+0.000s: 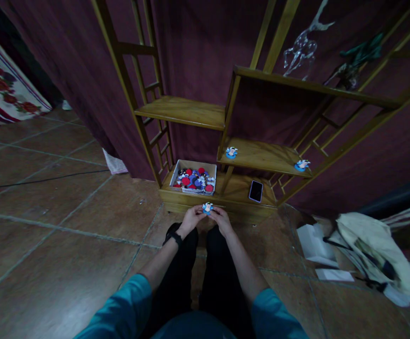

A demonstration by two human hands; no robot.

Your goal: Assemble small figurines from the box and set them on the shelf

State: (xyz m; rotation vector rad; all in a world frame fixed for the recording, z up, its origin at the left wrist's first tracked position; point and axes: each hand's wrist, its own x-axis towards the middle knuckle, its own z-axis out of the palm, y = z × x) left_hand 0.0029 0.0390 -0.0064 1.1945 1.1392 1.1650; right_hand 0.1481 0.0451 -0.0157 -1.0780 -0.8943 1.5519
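Observation:
Between the fingertips of both hands I hold a small blue and white figurine (208, 208), in front of the low base of a wooden shelf. My left hand (192, 217), with a dark band on its wrist, grips the figurine's left side. My right hand (221, 218) pinches it from the right. Just beyond my hands, a white cardboard box (175, 175) holds many small red, purple, white and dark pieces. Two similar figurines stand on the middle shelf board, one at its left end (231, 152) and another at its right end (301, 165).
A phone (256, 191) lies on the base of the wooden shelf (183, 111). Higher up stand a clear deer ornament (301, 49) and a dark green ornament (358, 61). At right on the tiled floor are a white box (316, 245) and a pale bag (374, 245).

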